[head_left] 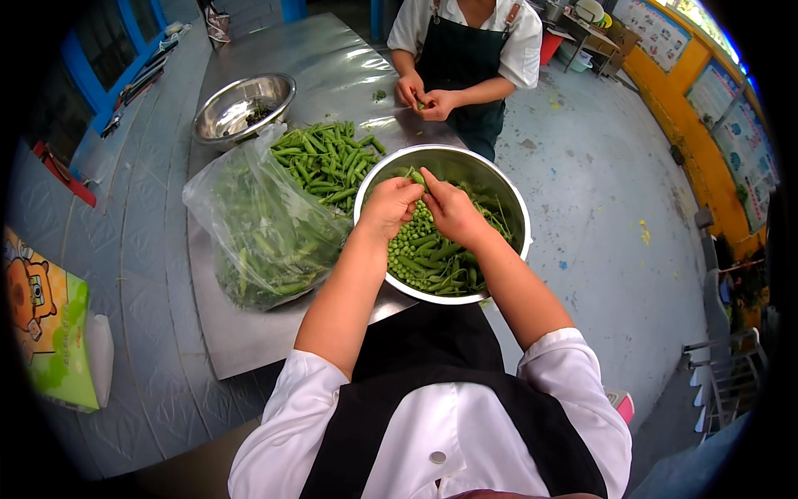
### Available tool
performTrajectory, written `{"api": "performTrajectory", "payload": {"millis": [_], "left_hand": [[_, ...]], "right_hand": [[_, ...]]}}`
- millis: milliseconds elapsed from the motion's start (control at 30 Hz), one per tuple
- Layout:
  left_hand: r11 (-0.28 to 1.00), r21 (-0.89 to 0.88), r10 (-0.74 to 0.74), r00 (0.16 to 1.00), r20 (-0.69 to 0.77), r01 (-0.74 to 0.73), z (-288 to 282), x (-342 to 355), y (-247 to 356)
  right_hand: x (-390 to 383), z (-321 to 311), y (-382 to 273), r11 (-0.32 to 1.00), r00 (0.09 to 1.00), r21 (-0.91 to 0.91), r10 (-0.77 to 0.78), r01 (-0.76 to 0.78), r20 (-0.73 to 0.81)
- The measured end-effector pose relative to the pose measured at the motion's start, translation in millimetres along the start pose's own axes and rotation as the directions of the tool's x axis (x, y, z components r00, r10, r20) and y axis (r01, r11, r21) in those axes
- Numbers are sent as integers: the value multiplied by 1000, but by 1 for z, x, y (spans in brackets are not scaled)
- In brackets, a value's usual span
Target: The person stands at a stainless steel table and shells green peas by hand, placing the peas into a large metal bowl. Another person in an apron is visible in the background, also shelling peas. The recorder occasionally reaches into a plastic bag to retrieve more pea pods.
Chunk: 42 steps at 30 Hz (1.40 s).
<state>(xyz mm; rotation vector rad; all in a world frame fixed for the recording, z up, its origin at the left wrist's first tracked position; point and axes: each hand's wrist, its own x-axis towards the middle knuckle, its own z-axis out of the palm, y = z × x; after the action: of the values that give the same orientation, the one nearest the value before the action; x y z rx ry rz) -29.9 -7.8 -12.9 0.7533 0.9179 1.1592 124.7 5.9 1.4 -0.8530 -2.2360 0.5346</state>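
Over a large steel bowl [523, 212], my left hand [389, 208] and my right hand [454, 209] meet with fingers closed around a green pea pod [417, 177]. The pod's upper end sticks out between the fingertips; its lower part is hidden. Shelled peas [406, 248] lie in the bowl at the left, and several pea husks [445, 264] fill its right side and front. Left of the bowl, a heap of whole pea pods [328, 158] spills out beside a clear plastic bag [258, 218] with more green pods inside.
A second steel bowl [283, 93] with dark scraps sits farther back on the metal table [320, 41]. Across the table, a person [465, 58] in a dark apron holds something small and green. A green and orange box [54, 320] stands at the far left.
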Motion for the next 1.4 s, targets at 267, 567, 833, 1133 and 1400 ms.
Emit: {"api": "performTrajectory", "payload": {"millis": [267, 567, 833, 1133, 1400], "left_hand": [[997, -47, 65, 998, -23, -66, 6, -3, 0], [988, -106, 98, 990, -99, -109, 15, -10, 3], [983, 6, 183, 977, -111, -183, 12, -4, 0], [933, 104, 354, 931, -92, -345, 16, -3, -6], [929, 184, 334, 942, -42, -321, 14, -7, -5]], "right_hand": [[-2, 0, -2, 998, 998, 23, -53, 53, -21], [-1, 9, 8, 971, 999, 240, 26, -16, -38], [6, -7, 3, 629, 900, 662, 398, -407, 175], [7, -11, 9, 546, 861, 702, 470, -456, 193], [4, 0, 10, 872, 958, 397, 276, -285, 82]]}}
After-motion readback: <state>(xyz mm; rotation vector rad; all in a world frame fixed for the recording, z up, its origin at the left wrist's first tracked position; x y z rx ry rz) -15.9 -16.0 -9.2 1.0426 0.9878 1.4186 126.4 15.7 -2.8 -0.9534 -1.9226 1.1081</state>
